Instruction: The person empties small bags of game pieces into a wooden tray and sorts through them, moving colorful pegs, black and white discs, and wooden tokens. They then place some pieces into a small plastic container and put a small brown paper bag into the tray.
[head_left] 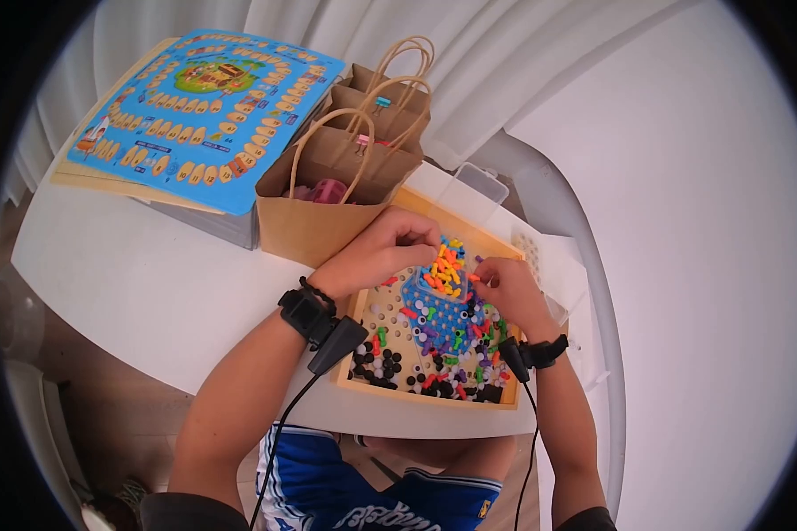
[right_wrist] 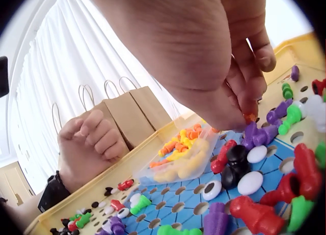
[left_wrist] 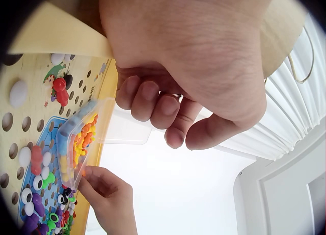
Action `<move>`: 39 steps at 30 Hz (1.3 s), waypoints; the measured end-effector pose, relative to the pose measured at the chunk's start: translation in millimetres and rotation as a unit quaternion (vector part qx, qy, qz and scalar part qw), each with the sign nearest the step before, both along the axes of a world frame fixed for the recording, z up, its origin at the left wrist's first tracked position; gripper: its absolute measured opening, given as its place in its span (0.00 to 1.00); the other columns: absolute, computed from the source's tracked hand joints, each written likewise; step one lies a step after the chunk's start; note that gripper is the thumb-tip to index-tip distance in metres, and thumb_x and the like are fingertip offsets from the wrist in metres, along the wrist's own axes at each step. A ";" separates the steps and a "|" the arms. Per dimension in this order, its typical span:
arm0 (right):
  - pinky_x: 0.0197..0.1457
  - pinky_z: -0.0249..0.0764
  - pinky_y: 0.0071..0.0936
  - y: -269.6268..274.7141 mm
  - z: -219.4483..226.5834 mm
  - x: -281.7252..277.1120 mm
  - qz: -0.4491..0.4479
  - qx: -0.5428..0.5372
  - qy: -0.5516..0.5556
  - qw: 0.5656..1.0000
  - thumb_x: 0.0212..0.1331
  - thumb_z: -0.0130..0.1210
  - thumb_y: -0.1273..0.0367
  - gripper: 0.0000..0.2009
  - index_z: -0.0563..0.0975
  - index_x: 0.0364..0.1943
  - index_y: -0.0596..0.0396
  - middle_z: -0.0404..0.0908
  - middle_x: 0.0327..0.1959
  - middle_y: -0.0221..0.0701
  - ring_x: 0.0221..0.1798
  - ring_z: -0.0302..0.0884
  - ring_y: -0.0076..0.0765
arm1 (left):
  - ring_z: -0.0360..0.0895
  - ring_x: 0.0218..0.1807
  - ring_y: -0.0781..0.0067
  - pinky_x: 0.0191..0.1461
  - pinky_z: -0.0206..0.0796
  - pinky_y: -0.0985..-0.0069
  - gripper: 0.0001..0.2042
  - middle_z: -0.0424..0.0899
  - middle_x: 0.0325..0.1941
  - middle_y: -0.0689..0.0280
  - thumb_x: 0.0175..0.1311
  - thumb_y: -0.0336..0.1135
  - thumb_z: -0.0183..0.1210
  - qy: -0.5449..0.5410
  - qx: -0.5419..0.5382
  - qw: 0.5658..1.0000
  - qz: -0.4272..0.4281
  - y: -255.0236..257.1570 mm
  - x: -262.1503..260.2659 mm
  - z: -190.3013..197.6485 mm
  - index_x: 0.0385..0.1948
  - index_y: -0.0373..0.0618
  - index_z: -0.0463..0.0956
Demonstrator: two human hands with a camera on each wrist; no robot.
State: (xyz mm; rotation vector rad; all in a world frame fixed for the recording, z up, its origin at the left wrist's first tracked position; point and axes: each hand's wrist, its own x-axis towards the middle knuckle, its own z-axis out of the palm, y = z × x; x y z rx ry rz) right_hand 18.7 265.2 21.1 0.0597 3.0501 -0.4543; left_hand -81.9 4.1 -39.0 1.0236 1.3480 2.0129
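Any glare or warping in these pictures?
Head view: black rounded corners, strong wide-angle bending around the table. Left wrist view: background below the left hand looks washed out. Right wrist view: dark corners, bright curtain, right hand looming large.

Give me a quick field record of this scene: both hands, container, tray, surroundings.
left hand: fingers loosely curled, nothing visible in them
right hand: pinches a small orange plastic peg beside the container
container: clear plastic box, open, holding orange and yellow pegs
tray: wooden-rimmed game tray with round holes and a blue printed area
loose in tray: mixed red, green, purple, black and white pieces
beyond tray: brown paper bags
beside bags: blue printed board-game sheet
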 end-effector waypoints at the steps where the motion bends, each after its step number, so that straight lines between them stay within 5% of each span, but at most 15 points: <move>1: 0.42 0.81 0.36 1.1 4.6 0.6 0.001 0.000 -0.001 1.000 0.58 0.67 0.73 0.07 0.84 0.37 0.63 0.87 0.33 0.42 0.36 0.87 0.44 | 0.70 0.32 0.87 0.39 0.61 0.82 0.07 0.75 0.26 0.75 0.66 0.32 0.60 -0.001 0.000 1.000 0.001 -0.6 -0.1 0.6 0.28 0.41 0.74; 3: 0.39 0.80 0.28 3.4 14.3 0.4 -0.042 -0.028 -0.022 0.998 0.60 0.69 0.71 0.08 0.85 0.38 0.62 0.87 0.29 0.34 0.32 0.84 0.27 | 0.70 0.32 0.88 0.39 0.61 0.83 0.08 0.74 0.26 0.75 0.66 0.32 0.59 0.003 -0.007 1.000 0.000 -0.9 -0.1 1.1 0.28 0.41 0.74; 6: 0.39 0.80 0.26 1.4 26.5 -0.8 -0.040 -0.058 0.008 0.998 0.60 0.68 0.72 0.07 0.85 0.39 0.62 0.88 0.30 0.32 0.32 0.84 0.24 | 0.63 0.28 0.91 0.31 0.54 0.82 0.07 0.70 0.23 0.78 0.68 0.30 0.61 -0.001 0.030 0.999 0.015 4.1 1.9 -3.2 0.29 0.40 0.75; 12: 0.40 0.81 0.30 -2.1 21.2 -6.3 -0.026 -0.072 -0.008 0.997 0.60 0.67 0.73 0.07 0.85 0.37 0.63 0.88 0.31 0.36 0.33 0.86 0.31 | 0.64 0.29 0.91 0.32 0.56 0.83 0.07 0.71 0.24 0.78 0.68 0.30 0.61 -0.001 0.053 0.999 0.008 6.1 0.8 -5.0 0.30 0.40 0.75; 15: 0.40 0.80 0.25 0.0 6.0 -2.1 -0.002 -0.069 -0.029 0.997 0.62 0.66 0.74 0.07 0.85 0.40 0.63 0.87 0.30 0.32 0.32 0.83 0.24 | 0.63 0.29 0.91 0.31 0.55 0.83 0.07 0.70 0.24 0.79 0.68 0.30 0.61 -0.011 0.033 0.999 0.013 3.0 2.3 -2.4 0.29 0.41 0.75; 25: 0.39 0.79 0.26 -4.8 7.3 -0.4 0.022 -0.002 -0.040 0.999 0.61 0.67 0.73 0.08 0.84 0.40 0.63 0.87 0.29 0.31 0.31 0.84 0.26 | 0.62 0.28 0.91 0.30 0.53 0.82 0.07 0.69 0.23 0.79 0.69 0.31 0.61 -0.007 0.042 0.999 0.011 5.8 -0.1 -7.3 0.29 0.41 0.75; 28: 0.38 0.80 0.26 -9.0 21.0 0.8 -0.059 -0.044 -0.050 0.996 0.63 0.67 0.71 0.08 0.84 0.40 0.63 0.88 0.29 0.31 0.31 0.84 0.26 | 0.63 0.28 0.91 0.30 0.54 0.82 0.07 0.70 0.24 0.78 0.68 0.31 0.61 -0.001 0.036 0.999 0.012 4.0 1.7 -5.1 0.30 0.40 0.76; 34: 0.39 0.80 0.30 -32.7 36.6 -2.7 -0.020 -0.176 0.126 0.976 0.62 0.67 0.71 0.07 0.84 0.37 0.62 0.86 0.30 0.34 0.32 0.85 0.30 | 0.64 0.29 0.91 0.31 0.55 0.82 0.07 0.71 0.24 0.78 0.68 0.31 0.61 -0.012 0.065 0.997 0.028 8.0 2.6 -5.2 0.30 0.40 0.76; 37: 0.39 0.80 0.29 -23.4 41.5 5.4 -0.011 -0.096 0.094 0.991 0.61 0.66 0.72 0.05 0.84 0.37 0.61 0.86 0.31 0.34 0.32 0.85 0.32 | 0.64 0.28 0.91 0.31 0.54 0.82 0.08 0.71 0.23 0.78 0.68 0.31 0.61 -0.002 0.033 0.999 0.017 2.6 2.2 -2.5 0.29 0.40 0.76; 39: 0.39 0.80 0.30 -10.7 42.1 17.8 0.023 -0.045 -0.022 0.998 0.59 0.66 0.73 0.05 0.85 0.37 0.59 0.86 0.31 0.35 0.32 0.85 0.34 | 0.63 0.28 0.91 0.31 0.54 0.82 0.08 0.70 0.23 0.79 0.68 0.31 0.61 -0.011 0.026 0.999 0.021 2.8 3.5 -0.9 0.28 0.40 0.75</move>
